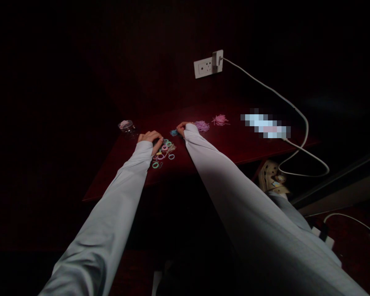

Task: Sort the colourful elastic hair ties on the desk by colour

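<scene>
My left hand (150, 139) is bent over the left edge of a loose pile of pastel hair ties (165, 147), thumb and fingertips close together. Whatever lies between them is too small to make out. Green, pink, yellow and pale blue rings show in the pile; a green ring (156, 165) lies at its near end. My right hand (182, 127) curls beside a small heap of blue bands (174, 132), its fingers drawn together and partly hidden by the wrist and sleeve. Just right of it sits a heap of purple bands (202, 126).
A heap of pink bands (221, 119) lies farther right on the dark red table (222, 142). At the left stands a clear jar (128, 126). A blurred-out bright device (265, 125) has a white cable (274, 89) running to a wall socket (203, 68). Below is a beige clog (270, 176).
</scene>
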Motion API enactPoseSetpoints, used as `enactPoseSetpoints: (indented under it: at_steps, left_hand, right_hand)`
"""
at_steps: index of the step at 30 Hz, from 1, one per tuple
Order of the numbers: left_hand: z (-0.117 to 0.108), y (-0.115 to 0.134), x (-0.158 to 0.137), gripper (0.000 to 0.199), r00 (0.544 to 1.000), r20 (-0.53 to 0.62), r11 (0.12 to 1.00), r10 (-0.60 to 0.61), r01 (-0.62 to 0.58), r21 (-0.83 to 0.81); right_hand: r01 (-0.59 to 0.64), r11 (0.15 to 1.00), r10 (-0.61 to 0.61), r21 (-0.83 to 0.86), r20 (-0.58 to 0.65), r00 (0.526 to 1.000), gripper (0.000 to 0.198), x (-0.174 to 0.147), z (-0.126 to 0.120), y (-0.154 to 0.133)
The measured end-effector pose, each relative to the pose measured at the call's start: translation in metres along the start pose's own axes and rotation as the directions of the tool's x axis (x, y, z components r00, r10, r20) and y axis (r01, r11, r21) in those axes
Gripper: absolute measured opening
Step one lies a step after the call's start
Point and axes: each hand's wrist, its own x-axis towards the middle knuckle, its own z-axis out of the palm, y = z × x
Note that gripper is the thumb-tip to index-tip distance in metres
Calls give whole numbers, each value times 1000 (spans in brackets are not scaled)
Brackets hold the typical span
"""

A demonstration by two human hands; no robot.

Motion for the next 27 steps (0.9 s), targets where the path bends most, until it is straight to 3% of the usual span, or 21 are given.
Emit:
enactPoseSetpoints:
  at_steps: [3, 9, 17, 27]
  left_hand:
    - [1, 1, 0, 29, 1000, -9, 1000, -7, 7, -7]
    - [0, 2, 0, 31, 999, -21, 1000, -26, 26, -4]
    - [2, -1, 1, 31, 997, -46, 998, -58, 58, -2]
    - [0, -2, 1, 30, 998, -38, 999, -51, 50, -22]
  right_hand:
    - [-38, 999, 36, 29, 53, 998, 21, -5, -2, -7]
    - [73, 987, -101, 145, 197, 975, 26, -13, 1, -16]
    - [107, 983, -153, 152, 335, 930, 18, -13, -1, -19]
    - [102, 991, -127, 89, 334, 934, 11, -7, 6, -14]
